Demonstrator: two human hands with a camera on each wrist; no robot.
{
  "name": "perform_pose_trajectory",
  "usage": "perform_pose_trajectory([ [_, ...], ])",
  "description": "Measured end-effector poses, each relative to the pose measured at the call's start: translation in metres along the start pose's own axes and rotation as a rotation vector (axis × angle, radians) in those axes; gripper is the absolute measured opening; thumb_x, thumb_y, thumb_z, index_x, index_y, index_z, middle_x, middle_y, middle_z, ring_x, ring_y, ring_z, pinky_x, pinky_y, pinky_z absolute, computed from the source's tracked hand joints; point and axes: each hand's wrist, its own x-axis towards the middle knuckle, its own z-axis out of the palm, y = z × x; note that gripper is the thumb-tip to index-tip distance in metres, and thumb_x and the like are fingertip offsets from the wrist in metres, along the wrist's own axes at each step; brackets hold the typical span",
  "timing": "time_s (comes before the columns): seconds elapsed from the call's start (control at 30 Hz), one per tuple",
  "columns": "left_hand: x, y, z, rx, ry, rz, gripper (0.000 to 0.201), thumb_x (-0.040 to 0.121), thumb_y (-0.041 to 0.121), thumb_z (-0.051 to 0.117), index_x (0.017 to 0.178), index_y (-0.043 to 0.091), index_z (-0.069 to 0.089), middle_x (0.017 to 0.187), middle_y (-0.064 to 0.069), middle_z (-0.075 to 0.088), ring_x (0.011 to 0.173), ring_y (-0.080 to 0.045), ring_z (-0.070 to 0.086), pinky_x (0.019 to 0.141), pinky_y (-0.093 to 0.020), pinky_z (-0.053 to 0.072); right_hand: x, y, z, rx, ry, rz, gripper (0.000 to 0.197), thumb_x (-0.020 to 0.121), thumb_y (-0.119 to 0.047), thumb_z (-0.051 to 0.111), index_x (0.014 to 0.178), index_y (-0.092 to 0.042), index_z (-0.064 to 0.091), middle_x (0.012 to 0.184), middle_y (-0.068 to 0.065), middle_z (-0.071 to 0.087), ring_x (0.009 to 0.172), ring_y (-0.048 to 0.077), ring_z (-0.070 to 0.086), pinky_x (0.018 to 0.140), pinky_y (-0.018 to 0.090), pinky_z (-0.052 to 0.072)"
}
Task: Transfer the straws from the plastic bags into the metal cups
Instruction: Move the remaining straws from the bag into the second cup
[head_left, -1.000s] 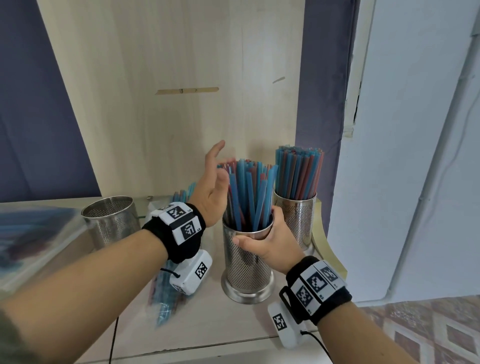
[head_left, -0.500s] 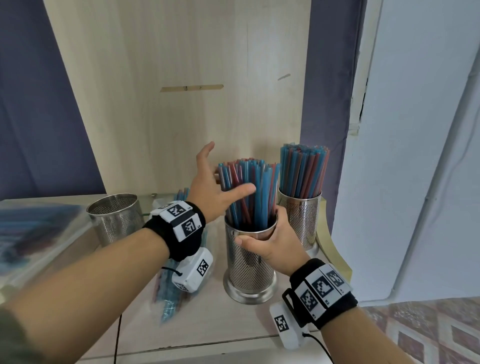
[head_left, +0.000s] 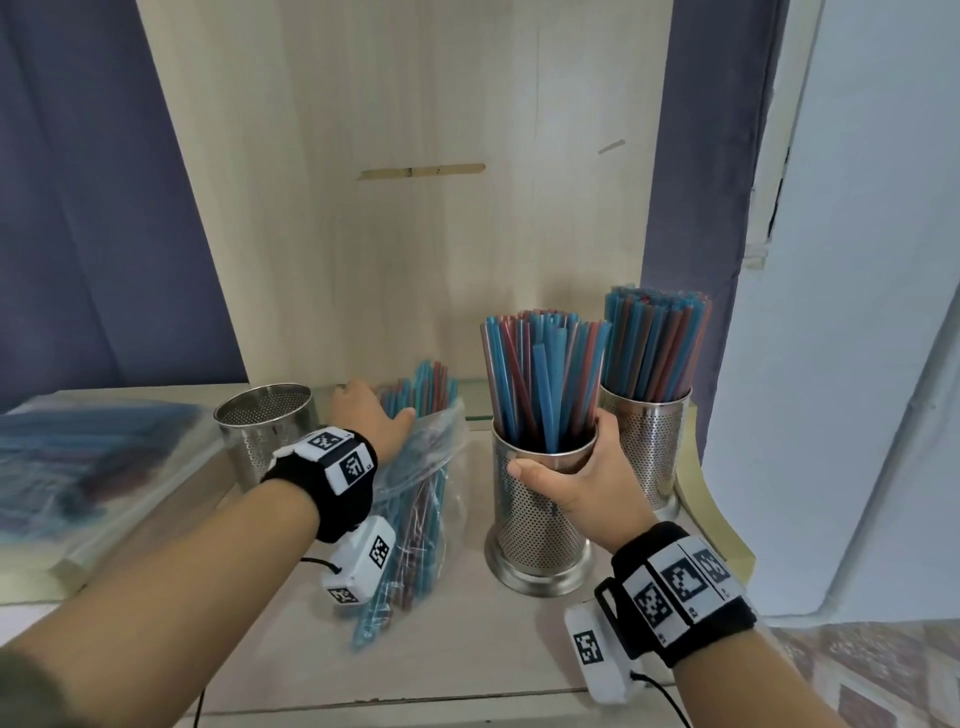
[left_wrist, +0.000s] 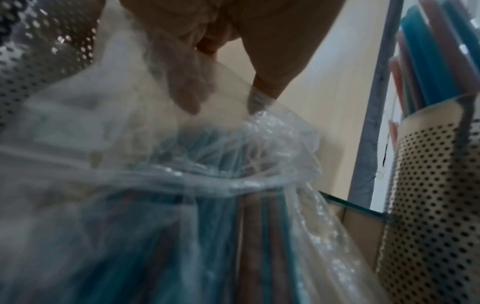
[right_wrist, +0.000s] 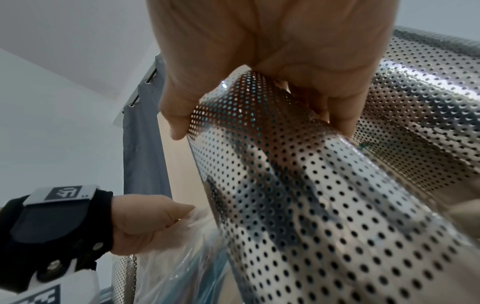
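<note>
My right hand (head_left: 576, 478) grips the rim of the middle perforated metal cup (head_left: 535, 525), which stands on the shelf packed with blue and red straws (head_left: 540, 379). In the right wrist view my right hand (right_wrist: 259, 123) has its thumb and fingers wrapped round the cup wall (right_wrist: 311, 205). To the left, my left hand (head_left: 371, 415) is at the mouth of a clear plastic bag (head_left: 426, 493) with straws (head_left: 423, 389) sticking out. In the left wrist view my left hand (left_wrist: 228, 98) holds the plastic bag (left_wrist: 233, 185) at its rim, fingers blurred behind the film.
An empty metal cup (head_left: 265, 426) stands left of the bag. A full cup (head_left: 649, 452) of straws stands at the right by the curtain. Another blurred bag of straws (head_left: 78, 457) lies far left. The shelf's front edge (head_left: 415, 701) is near my wrists.
My left hand left the straws in the middle cup and dropped down and left to the bag's mouth. My right hand kept its hold on the cup.
</note>
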Motion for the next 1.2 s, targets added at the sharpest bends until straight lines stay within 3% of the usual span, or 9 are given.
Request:
perform_pose_trajectory([
  [0.23,0.006,-0.009,0.016,0.177,-0.168,-0.120,0.103,0.060,0.082,0.063,0.118,-0.003,0.058,0.112,-0.019,0.063,0.097,-0.032,0.063,0.082,-0.037,0.056,0.003,0.003,0.001,-0.010,0.019,-0.011,0.099,0.056,-0.037,0.093,0.134,-0.020,0.035,0.120,-0.009,0.061,0.110,0.001,0.061,0.093,0.024,0.052],
  [0.37,0.011,-0.011,0.019,0.051,-0.255,-0.198,0.101,0.066,0.073,0.068,0.125,-0.007,0.052,0.116,-0.021,0.064,0.099,-0.035,0.063,0.073,-0.034,0.049,0.003,0.004,0.000,-0.019,0.016,-0.015,0.100,0.057,-0.036,0.093,0.136,-0.020,0.034,0.120,-0.010,0.060,0.109,-0.001,0.061,0.093,0.023,0.053],
  [0.47,0.013,-0.014,0.017,-0.009,-0.271,-0.229,0.099,0.069,0.069,0.070,0.129,-0.006,0.050,0.120,-0.022,0.062,0.099,-0.034,0.061,0.075,-0.035,0.047,0.003,0.003,0.000,-0.022,0.008,-0.018,0.098,0.056,-0.035,0.092,0.134,-0.021,0.033,0.119,-0.010,0.060,0.108,-0.005,0.060,0.089,0.017,0.052],
  [0.57,0.016,-0.021,0.017,-0.070,-0.301,-0.248,0.091,0.067,0.071,0.070,0.122,-0.001,0.059,0.108,-0.017,0.067,0.089,-0.031,0.063,0.083,-0.038,0.054,0.005,0.003,0.000,-0.016,0.007,-0.022,0.093,0.059,-0.029,0.092,0.131,-0.022,0.034,0.119,-0.009,0.060,0.109,-0.004,0.060,0.090,0.016,0.052],
  [0.67,0.015,-0.026,0.014,-0.152,-0.283,-0.252,0.085,0.070,0.065,0.072,0.122,0.000,0.058,0.110,-0.017,0.067,0.095,-0.033,0.064,0.087,-0.040,0.054,0.007,0.006,0.000,-0.020,0.011,-0.021,0.096,0.059,-0.029,0.093,0.135,-0.018,0.035,0.122,-0.008,0.060,0.112,0.000,0.060,0.095,0.025,0.052],
  [0.77,0.013,-0.027,0.011,-0.202,-0.226,-0.234,0.073,0.081,0.052,0.070,0.127,-0.002,0.053,0.119,-0.019,0.062,0.105,-0.035,0.060,0.086,-0.036,0.050,0.007,0.006,0.000,-0.028,0.019,-0.016,0.096,0.059,-0.029,0.092,0.134,-0.020,0.034,0.121,-0.010,0.060,0.111,-0.003,0.059,0.093,0.019,0.051],
  [0.93,0.014,-0.025,-0.001,-0.364,-0.155,-0.179,0.031,0.086,0.025,0.068,0.106,0.001,0.063,0.087,-0.009,0.062,0.072,-0.022,0.057,0.067,-0.027,0.044,0.009,0.004,0.000,-0.047,0.013,0.010,0.094,0.061,-0.027,0.091,0.134,-0.020,0.033,0.120,-0.011,0.059,0.109,-0.004,0.058,0.086,0.011,0.049],
  [1.0,0.015,-0.021,-0.010,-0.412,-0.116,-0.145,0.026,0.085,0.019,0.068,0.103,0.001,0.064,0.084,-0.009,0.061,0.070,-0.021,0.056,0.059,-0.024,0.042,0.010,0.003,0.000,-0.060,0.011,0.017,0.094,0.063,-0.024,0.091,0.136,-0.019,0.031,0.120,-0.013,0.057,0.108,-0.007,0.056,0.082,0.006,0.048],
  [1.2,0.017,-0.012,-0.038,-0.630,0.038,-0.010,0.030,0.083,0.013,0.072,0.107,0.013,0.056,0.097,-0.007,0.062,0.096,-0.028,0.063,0.085,-0.035,0.051,0.014,0.001,0.000,-0.087,0.025,0.049,0.103,0.062,-0.029,0.091,0.143,-0.014,0.030,0.126,-0.008,0.058,0.116,0.002,0.056,0.090,0.013,0.045],
])
